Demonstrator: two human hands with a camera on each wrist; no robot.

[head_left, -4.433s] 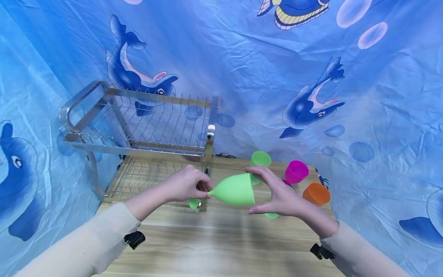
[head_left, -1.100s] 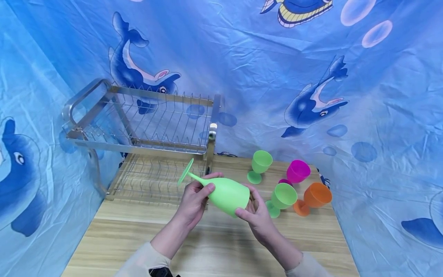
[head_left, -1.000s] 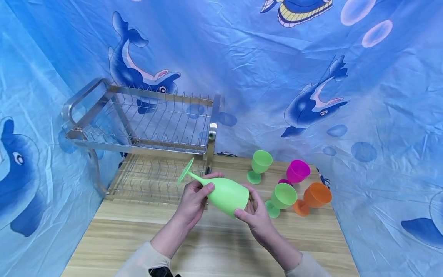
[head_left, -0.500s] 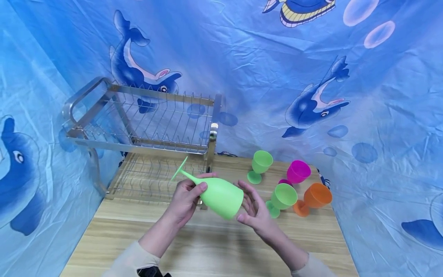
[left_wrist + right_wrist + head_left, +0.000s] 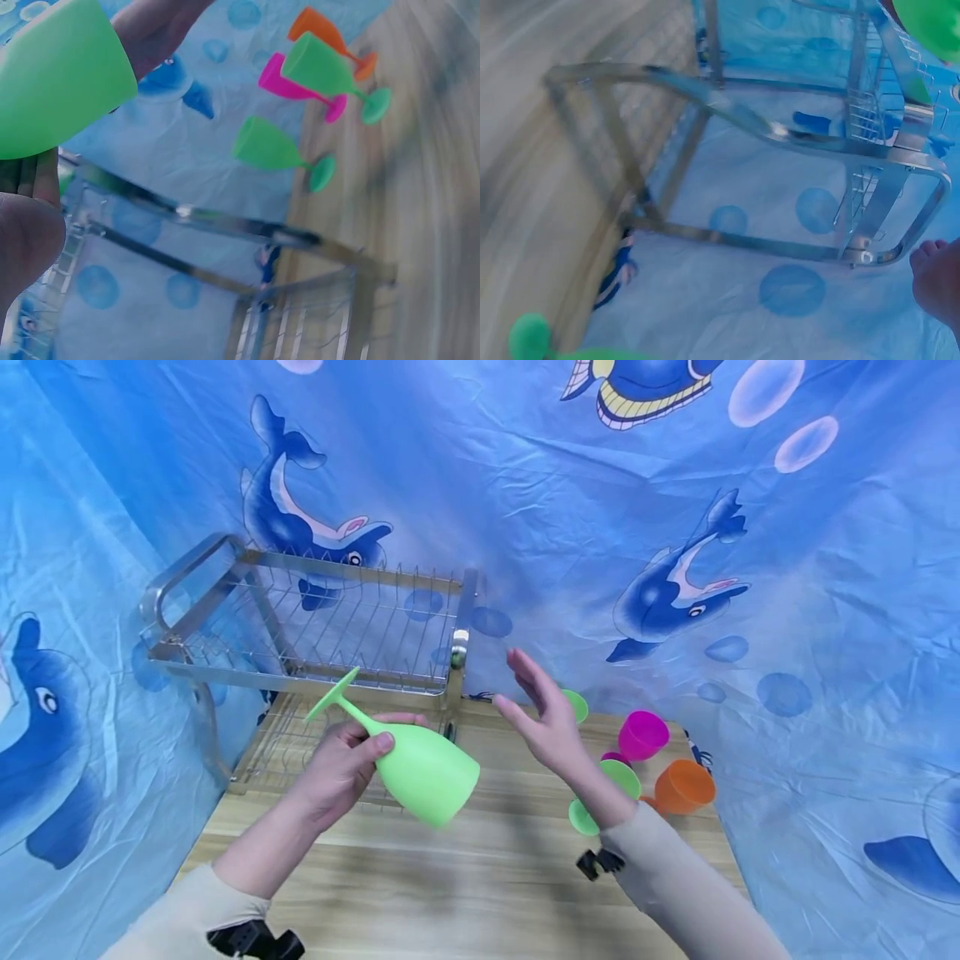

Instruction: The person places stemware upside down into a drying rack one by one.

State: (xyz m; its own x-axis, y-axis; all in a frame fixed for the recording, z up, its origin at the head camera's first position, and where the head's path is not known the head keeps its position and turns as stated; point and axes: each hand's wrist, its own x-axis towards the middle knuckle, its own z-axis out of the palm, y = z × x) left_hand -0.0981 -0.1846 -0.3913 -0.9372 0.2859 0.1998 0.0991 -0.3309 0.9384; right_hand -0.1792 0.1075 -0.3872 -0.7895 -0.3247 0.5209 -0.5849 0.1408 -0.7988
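A light green plastic goblet is held tilted in the air by my left hand, bowl mouth pointing down to the right and foot up to the left. Thumb and fingers grip it where bowl meets stem. Close up in the left wrist view, the goblet's bowl fills the upper left. My right hand is raised off to the right with fingers extended, touching nothing. Behind and below it stand another green goblet, a magenta goblet, a further green goblet and an orange goblet.
A two-tier metal dish rack stands at the back left, its lower tier partly hidden by my left hand. The wooden table extends in front. A blue curtain with sea animals hangs close behind and at both sides.
My right hand has let go of the green goblet's rim and moved up and away. My left hand has carried the goblet left and slightly up, towards the rack.
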